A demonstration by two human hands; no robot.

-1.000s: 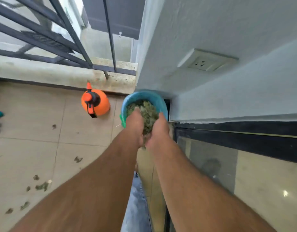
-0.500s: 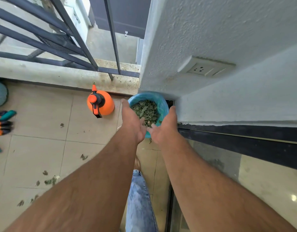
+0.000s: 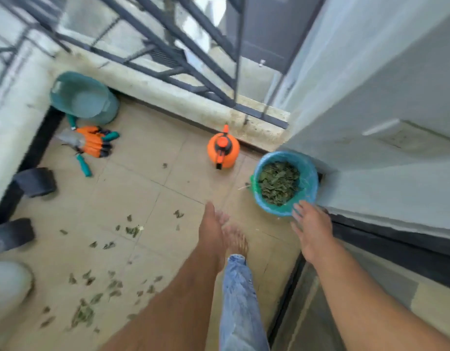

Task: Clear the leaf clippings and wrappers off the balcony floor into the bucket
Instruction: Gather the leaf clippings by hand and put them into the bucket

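A bucket [image 3: 307, 178] lined with a blue bag stands in the corner by the wall, filled with green leaf clippings [image 3: 278, 183]. My right hand [image 3: 311, 229] hovers open just in front of its near rim, fingers spread and empty. My left hand [image 3: 211, 229] is lower and to the left, over the tiles, fingers together and flat, holding nothing. Several loose leaf clippings [image 3: 84, 312] lie scattered on the beige floor at the lower left, with a few more [image 3: 132, 230] further up. No wrapper is recognisable.
An orange spray bottle [image 3: 222, 148] stands left of the bucket. A teal tub [image 3: 84, 98] and orange gardening gloves and tools [image 3: 92, 143] lie by the railing. Dark pots [image 3: 35, 182] sit at the left edge. My bare foot [image 3: 235, 240] is on the tiles. A glass door runs along the right.
Both hands let the handful of leaves drop into the bucket and pulled back from it, apart and empty. The view swung left, showing more floor.
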